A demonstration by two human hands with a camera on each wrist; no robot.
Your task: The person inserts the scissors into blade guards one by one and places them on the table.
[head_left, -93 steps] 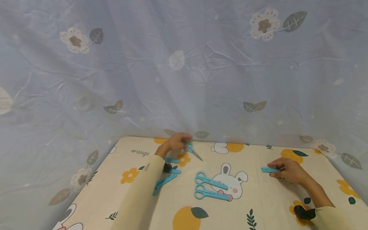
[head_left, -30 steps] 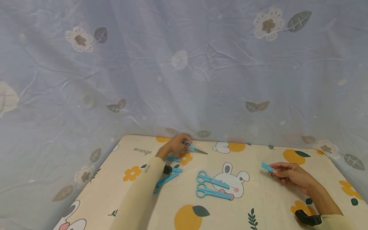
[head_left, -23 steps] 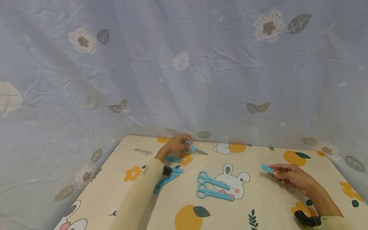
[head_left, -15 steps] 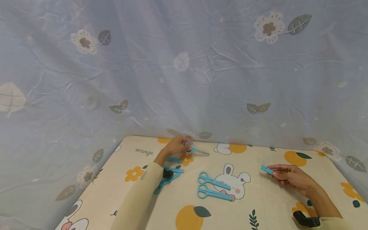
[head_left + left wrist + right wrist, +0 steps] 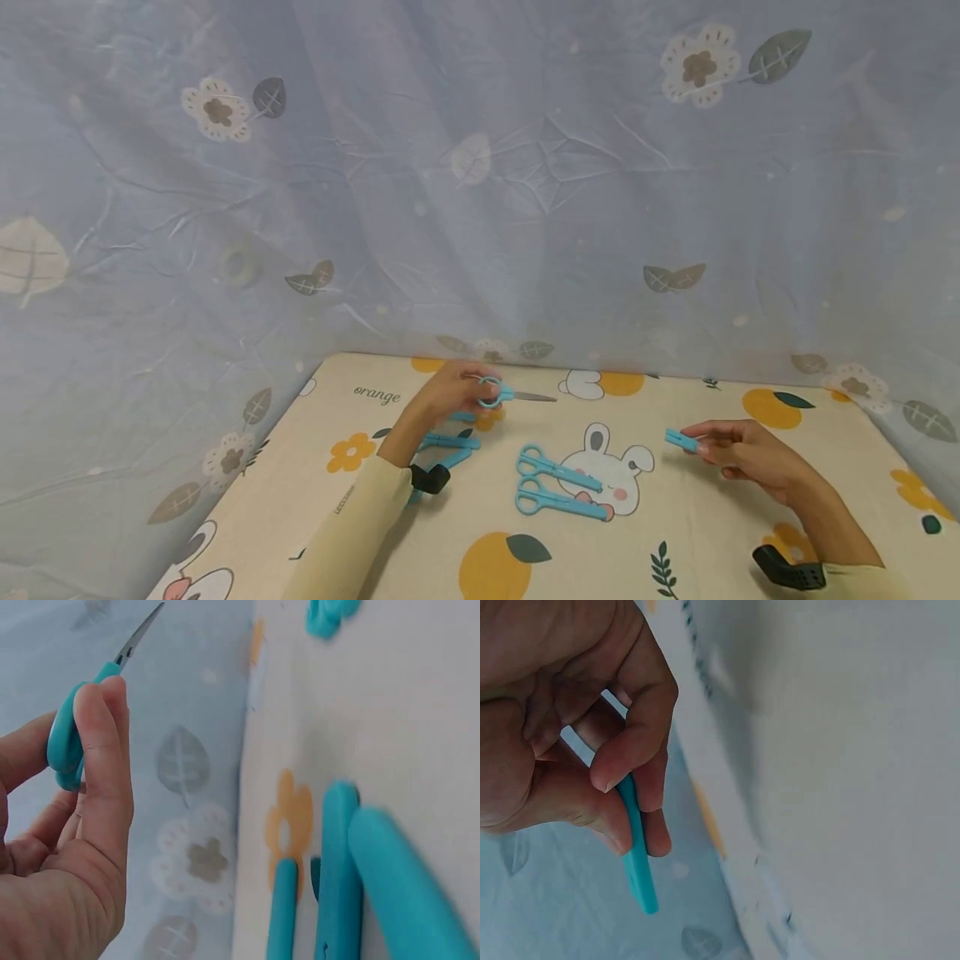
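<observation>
My left hand [image 5: 450, 392] pinches small blue-handled scissors [image 5: 504, 393] by their finger loops, above the back of the table. Their bare metal blades point right. In the left wrist view the thumb and fingers close on the handles. Out at the right, my right hand [image 5: 757, 457] holds a slim blue blade cover [image 5: 680, 440] between thumb and fingertips, its free end pointing left toward the scissors. The right wrist view shows the same cover [image 5: 639, 874] clear of the cloth. A wide gap separates the two hands.
Two blue scissors with covered blades, an upper pair [image 5: 558, 469] and a lower pair [image 5: 562, 500], lie side by side mid-table. Several more blue pieces [image 5: 453, 442] lie under the left forearm, partly hidden. A patterned cloth [image 5: 645, 550] covers the table; a grey-blue curtain [image 5: 480, 208] hangs behind.
The left hand has taken hold of the scissors and raised them, their blades swinging from down-right to nearly level. The right hand has tilted the cover and brought it slightly left.
</observation>
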